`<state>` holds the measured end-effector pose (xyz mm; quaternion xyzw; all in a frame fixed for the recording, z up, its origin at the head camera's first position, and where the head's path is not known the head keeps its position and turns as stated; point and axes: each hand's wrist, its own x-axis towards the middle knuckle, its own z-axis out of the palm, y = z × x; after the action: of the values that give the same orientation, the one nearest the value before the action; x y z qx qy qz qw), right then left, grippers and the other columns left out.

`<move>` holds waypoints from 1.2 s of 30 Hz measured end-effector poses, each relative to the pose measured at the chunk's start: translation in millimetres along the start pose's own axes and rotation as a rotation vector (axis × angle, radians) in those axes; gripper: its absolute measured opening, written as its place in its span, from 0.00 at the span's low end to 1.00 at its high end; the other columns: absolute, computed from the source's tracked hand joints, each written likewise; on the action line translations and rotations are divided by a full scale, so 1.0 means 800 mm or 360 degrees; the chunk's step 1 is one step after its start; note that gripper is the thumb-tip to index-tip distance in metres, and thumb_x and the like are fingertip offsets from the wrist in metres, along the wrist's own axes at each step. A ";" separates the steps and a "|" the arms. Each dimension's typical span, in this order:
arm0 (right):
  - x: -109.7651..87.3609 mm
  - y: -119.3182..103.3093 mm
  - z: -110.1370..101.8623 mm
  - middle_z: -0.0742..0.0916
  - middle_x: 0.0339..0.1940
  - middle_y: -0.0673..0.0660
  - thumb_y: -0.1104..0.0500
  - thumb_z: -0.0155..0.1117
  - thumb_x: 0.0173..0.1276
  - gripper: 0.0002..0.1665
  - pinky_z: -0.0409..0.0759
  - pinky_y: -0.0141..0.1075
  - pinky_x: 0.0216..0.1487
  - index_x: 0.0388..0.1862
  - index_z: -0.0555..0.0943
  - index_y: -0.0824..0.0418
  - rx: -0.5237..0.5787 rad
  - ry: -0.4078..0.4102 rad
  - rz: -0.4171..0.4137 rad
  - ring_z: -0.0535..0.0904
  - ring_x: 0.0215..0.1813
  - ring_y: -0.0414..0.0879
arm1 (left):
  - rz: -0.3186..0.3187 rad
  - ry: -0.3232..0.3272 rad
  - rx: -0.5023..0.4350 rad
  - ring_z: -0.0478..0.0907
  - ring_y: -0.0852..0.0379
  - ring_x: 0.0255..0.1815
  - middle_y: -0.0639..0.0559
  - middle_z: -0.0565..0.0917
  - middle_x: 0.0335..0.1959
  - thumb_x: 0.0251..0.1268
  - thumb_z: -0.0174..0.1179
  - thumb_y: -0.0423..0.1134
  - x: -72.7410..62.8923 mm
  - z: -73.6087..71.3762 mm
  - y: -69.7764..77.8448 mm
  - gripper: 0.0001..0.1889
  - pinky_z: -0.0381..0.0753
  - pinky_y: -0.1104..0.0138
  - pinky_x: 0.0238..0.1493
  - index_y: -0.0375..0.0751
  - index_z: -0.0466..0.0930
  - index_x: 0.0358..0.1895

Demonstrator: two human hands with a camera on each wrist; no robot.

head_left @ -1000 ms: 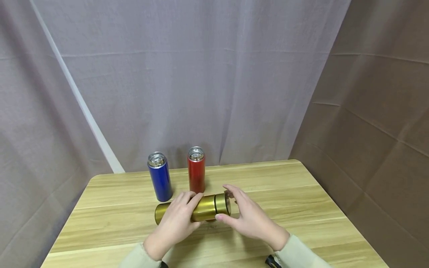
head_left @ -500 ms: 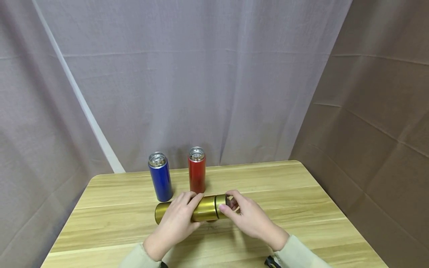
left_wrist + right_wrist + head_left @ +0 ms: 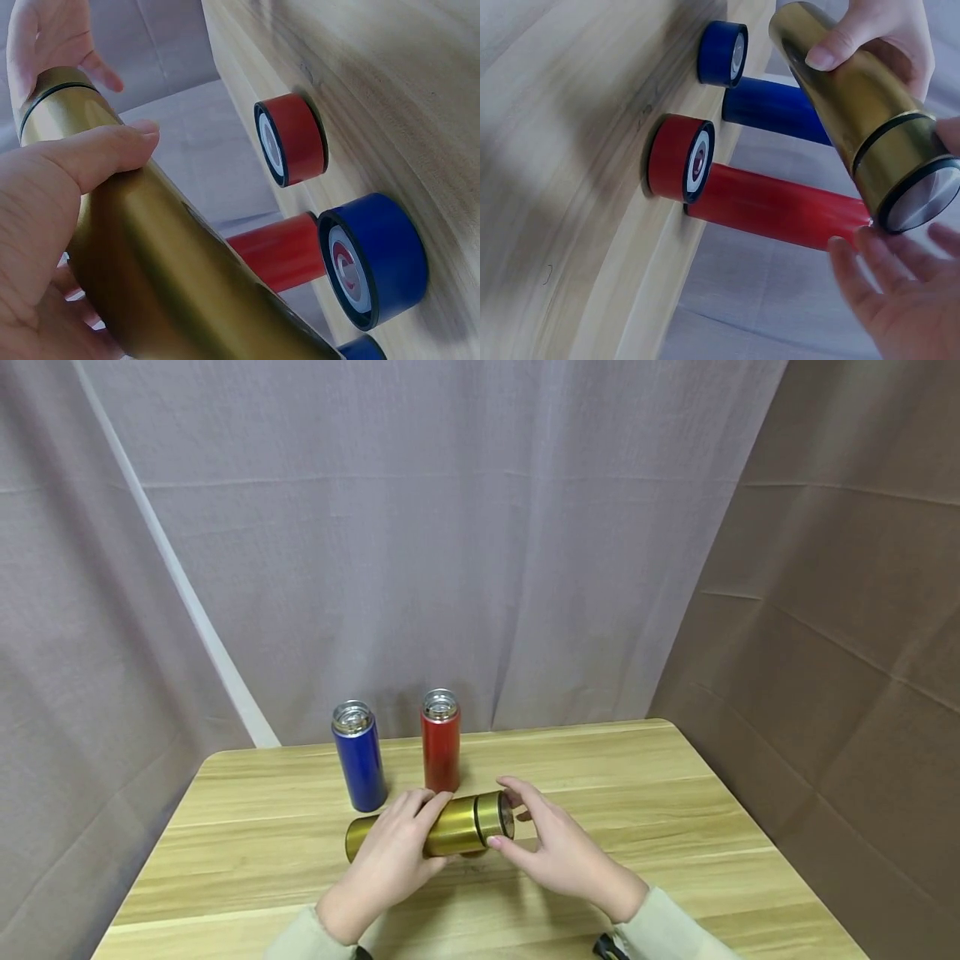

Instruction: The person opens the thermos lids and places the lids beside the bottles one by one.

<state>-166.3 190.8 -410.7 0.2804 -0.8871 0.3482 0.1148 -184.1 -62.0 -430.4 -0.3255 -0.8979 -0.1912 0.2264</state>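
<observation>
A gold thermos bottle [image 3: 455, 827] is held tilted toward lying, raised above the table, with its lid [image 3: 495, 815] on and pointing right. My left hand [image 3: 396, 852] grips the body, the thumb across its near side in the left wrist view. Around the lid end, my right hand [image 3: 558, 847] has its fingers spread loosely. Its thumb is at the lid's edge, and the other fingertips [image 3: 862, 240] are by the lid's silvery top in the right wrist view. Whether they touch it, I cannot tell. The lid hides part of that hand in the left wrist view.
Behind the hands stand a blue bottle [image 3: 362, 768] and a red bottle [image 3: 441, 752], both lidless. A red lid [image 3: 676, 159] and a blue lid [image 3: 721, 52] rest on the wooden table [image 3: 675, 827] in front of them. Grey curtains [image 3: 420, 543] hang behind.
My right hand closed round the gold lid half a second ago, and its fingers have since spread and loosened. The left hand still grips the gold bottle, which has barely moved.
</observation>
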 end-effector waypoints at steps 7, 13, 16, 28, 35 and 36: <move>0.001 0.001 0.002 0.70 0.68 0.44 0.51 0.70 0.62 0.49 0.75 0.42 0.59 0.76 0.55 0.45 -0.0007 -0.0004 -0.0233 0.69 0.64 0.41 | -0.0066 -0.0071 -0.0073 0.74 0.54 0.49 0.54 0.77 0.49 0.39 0.78 0.50 -0.005 -0.002 -0.002 0.42 0.76 0.58 0.52 0.49 0.71 0.64; 0.004 -0.003 0.001 0.71 0.66 0.44 0.41 0.68 0.62 0.48 0.76 0.42 0.58 0.76 0.55 0.44 0.0053 0.0014 -0.0041 0.71 0.63 0.45 | -0.0072 -0.0063 -0.0086 0.75 0.53 0.50 0.54 0.77 0.50 0.40 0.78 0.50 -0.005 -0.001 -0.003 0.42 0.75 0.57 0.53 0.47 0.71 0.64; 0.008 -0.005 -0.001 0.76 0.61 0.46 0.36 0.65 0.62 0.45 0.77 0.43 0.55 0.73 0.59 0.44 0.0159 0.0012 0.0174 0.74 0.58 0.46 | -0.0054 -0.0016 -0.0047 0.75 0.53 0.50 0.54 0.77 0.50 0.39 0.78 0.50 -0.004 0.000 -0.005 0.43 0.74 0.57 0.53 0.47 0.71 0.64; 0.009 -0.008 0.005 0.83 0.33 0.42 0.32 0.52 0.68 0.33 0.77 0.37 0.38 0.59 0.73 0.53 0.0102 -0.0090 0.0491 0.78 0.36 0.37 | 0.0062 0.0061 0.0082 0.74 0.48 0.51 0.47 0.76 0.50 0.33 0.80 0.42 -0.003 -0.002 -0.003 0.45 0.72 0.53 0.56 0.43 0.71 0.64; 0.005 -0.004 0.008 0.81 0.39 0.46 0.34 0.61 0.63 0.34 0.80 0.36 0.39 0.60 0.72 0.52 0.0261 -0.0101 0.0419 0.78 0.40 0.41 | 0.0078 0.0053 0.0114 0.74 0.48 0.53 0.46 0.77 0.51 0.34 0.80 0.41 -0.004 0.001 -0.003 0.46 0.70 0.54 0.59 0.42 0.70 0.65; 0.005 -0.003 0.009 0.81 0.41 0.45 0.35 0.63 0.63 0.35 0.81 0.37 0.41 0.62 0.70 0.51 0.0275 -0.0096 0.0367 0.78 0.42 0.41 | 0.0064 0.0042 0.0105 0.74 0.48 0.53 0.46 0.77 0.51 0.34 0.80 0.42 -0.004 0.001 -0.004 0.46 0.70 0.54 0.59 0.42 0.70 0.65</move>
<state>-168.1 182.9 -412.8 0.1957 -0.8832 0.4256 0.0229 -183.7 -65.5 -433.3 -0.3333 -0.8939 -0.1611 0.2526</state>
